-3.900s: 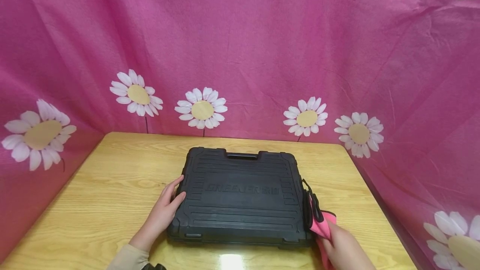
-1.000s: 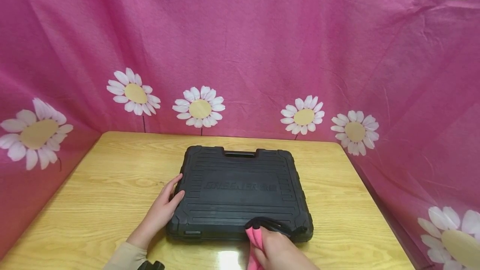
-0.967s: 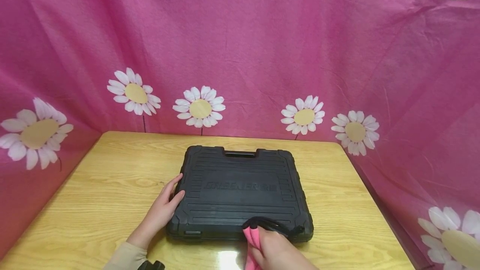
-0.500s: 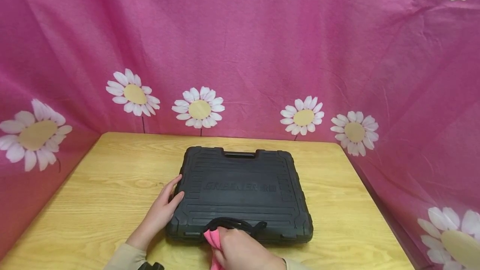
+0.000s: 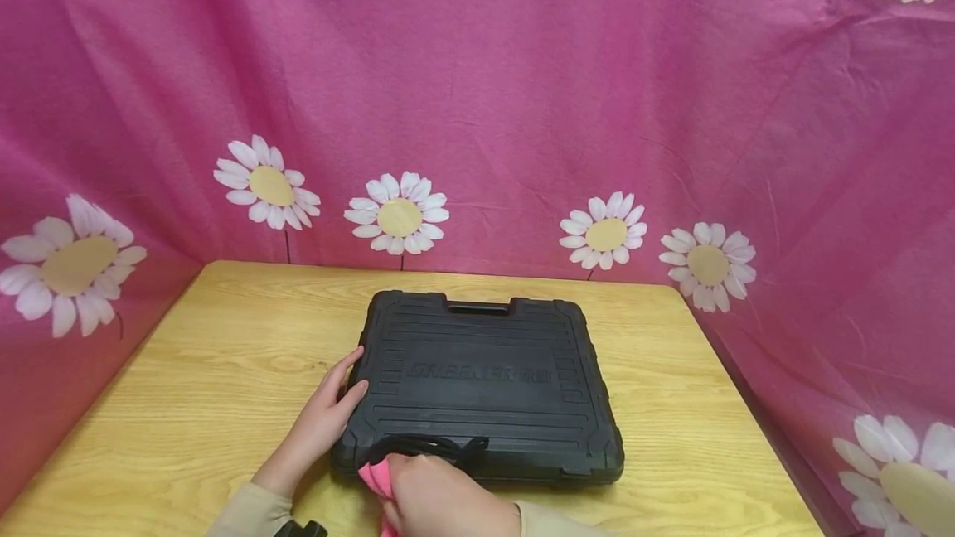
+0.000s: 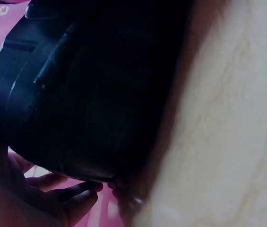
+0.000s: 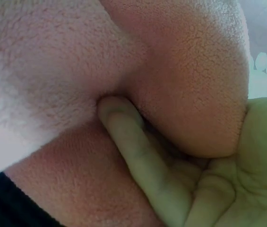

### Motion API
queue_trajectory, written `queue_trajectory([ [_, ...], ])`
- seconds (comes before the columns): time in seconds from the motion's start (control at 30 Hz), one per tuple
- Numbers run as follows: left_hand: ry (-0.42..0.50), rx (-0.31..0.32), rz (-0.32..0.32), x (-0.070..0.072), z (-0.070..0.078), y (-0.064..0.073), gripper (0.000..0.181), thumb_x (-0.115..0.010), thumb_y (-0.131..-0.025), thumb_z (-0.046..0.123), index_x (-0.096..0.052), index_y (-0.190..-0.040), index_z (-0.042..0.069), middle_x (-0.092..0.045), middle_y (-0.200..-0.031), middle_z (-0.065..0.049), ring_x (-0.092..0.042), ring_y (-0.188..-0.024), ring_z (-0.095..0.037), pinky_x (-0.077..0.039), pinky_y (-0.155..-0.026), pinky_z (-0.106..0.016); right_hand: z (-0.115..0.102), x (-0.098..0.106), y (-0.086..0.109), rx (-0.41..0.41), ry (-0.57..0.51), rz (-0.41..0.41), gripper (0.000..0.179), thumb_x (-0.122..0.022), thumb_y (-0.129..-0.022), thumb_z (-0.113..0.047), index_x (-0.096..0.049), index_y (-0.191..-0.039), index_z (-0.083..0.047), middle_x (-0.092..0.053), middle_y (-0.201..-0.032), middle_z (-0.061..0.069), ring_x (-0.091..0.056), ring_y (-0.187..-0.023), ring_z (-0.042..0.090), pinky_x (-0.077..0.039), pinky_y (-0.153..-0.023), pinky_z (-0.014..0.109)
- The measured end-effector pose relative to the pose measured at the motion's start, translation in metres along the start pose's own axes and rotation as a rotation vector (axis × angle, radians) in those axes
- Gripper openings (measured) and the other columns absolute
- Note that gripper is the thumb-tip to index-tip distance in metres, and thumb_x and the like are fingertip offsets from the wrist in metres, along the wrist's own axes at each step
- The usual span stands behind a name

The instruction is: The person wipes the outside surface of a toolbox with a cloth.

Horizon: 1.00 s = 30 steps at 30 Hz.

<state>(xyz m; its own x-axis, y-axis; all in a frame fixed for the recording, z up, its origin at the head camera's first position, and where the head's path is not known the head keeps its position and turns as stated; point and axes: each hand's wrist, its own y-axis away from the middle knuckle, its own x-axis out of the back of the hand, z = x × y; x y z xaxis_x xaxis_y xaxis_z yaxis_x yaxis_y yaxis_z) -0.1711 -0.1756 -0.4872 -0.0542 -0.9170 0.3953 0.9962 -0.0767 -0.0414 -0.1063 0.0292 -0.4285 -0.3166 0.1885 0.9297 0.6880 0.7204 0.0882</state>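
A black plastic tool case (image 5: pixel 477 355) lies closed on the wooden table, its carrying handle at the far side and raised lettering on the lid. My left hand (image 5: pixel 328 408) grips its left edge, the thumb on the lid's rim. In the left wrist view the fingers (image 6: pixel 81 198) lie along the case's side. A pink fleece cloth (image 7: pixel 185 71) with black edging is bunched in my right hand (image 5: pixel 443 500). That hand is at the case's front left, and the black edging (image 5: pixel 425 442) overlaps the front edge and the front left latch area.
The wooden table (image 5: pixel 246 330) reaches around the case on both sides and behind it. A pink curtain (image 5: pixel 492 123) with printed daisies closes off the back and sides. A black strap or device (image 5: pixel 301 529) shows at the left wrist.
The right hand has moved with the cloth from the case's right side leftward along its front edge to the front left. The left hand and the case have stayed in place.
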Motion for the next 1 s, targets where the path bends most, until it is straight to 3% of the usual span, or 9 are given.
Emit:
queue_trajectory([
  [0.37, -0.015, 0.03, -0.014, 0.004, -0.001, 0.0, 0.059, -0.051, -0.109, 0.025, -0.028, -0.162, 0.01, -0.03, -0.164, -0.024, -0.049, -0.138, -0.045, -0.042, -0.112, -0.06, -0.009, -0.002, -0.012, 0.076, 0.042, 0.0, 0.012, -0.072, -0.093, -0.021, -0.063, -0.088, -0.015, -0.05, -0.069, -0.012, -0.046, -0.059, -0.002, -0.04, -0.058, 0.012],
  [0.57, -0.003, 0.029, -0.011, 0.002, 0.0, -0.001, 0.059, -0.05, -0.109, 0.021, -0.029, -0.162, 0.01, -0.03, -0.163, -0.024, -0.051, -0.136, -0.045, -0.045, -0.11, -0.056, -0.011, -0.007, -0.013, 0.121, 0.029, 0.012, 0.016, -0.072, -0.093, -0.021, -0.06, -0.084, -0.017, -0.048, -0.069, -0.013, -0.045, -0.059, -0.003, -0.038, -0.058, 0.01],
  [0.83, -0.022, -0.003, 0.001, 0.001, -0.001, -0.002, 0.058, -0.052, -0.109, 0.019, -0.031, -0.161, 0.006, -0.033, -0.159, -0.026, -0.053, -0.132, -0.042, -0.044, -0.109, -0.055, -0.006, -0.004, -0.007, 0.153, -0.059, 0.024, 0.014, -0.069, -0.097, -0.019, -0.059, -0.087, -0.017, -0.048, -0.075, -0.014, -0.046, -0.065, -0.004, -0.038, -0.064, 0.008],
  [1.0, -0.008, 0.016, -0.006, 0.0, -0.001, -0.002, 0.058, -0.05, -0.109, 0.019, -0.029, -0.161, 0.007, -0.03, -0.16, -0.026, -0.051, -0.134, -0.043, -0.043, -0.11, -0.056, -0.003, 0.006, 0.002, 0.138, -0.116, 0.016, 0.016, -0.066, -0.099, -0.019, -0.058, -0.085, -0.018, -0.047, -0.074, -0.014, -0.047, -0.067, -0.004, -0.039, -0.067, 0.007],
])
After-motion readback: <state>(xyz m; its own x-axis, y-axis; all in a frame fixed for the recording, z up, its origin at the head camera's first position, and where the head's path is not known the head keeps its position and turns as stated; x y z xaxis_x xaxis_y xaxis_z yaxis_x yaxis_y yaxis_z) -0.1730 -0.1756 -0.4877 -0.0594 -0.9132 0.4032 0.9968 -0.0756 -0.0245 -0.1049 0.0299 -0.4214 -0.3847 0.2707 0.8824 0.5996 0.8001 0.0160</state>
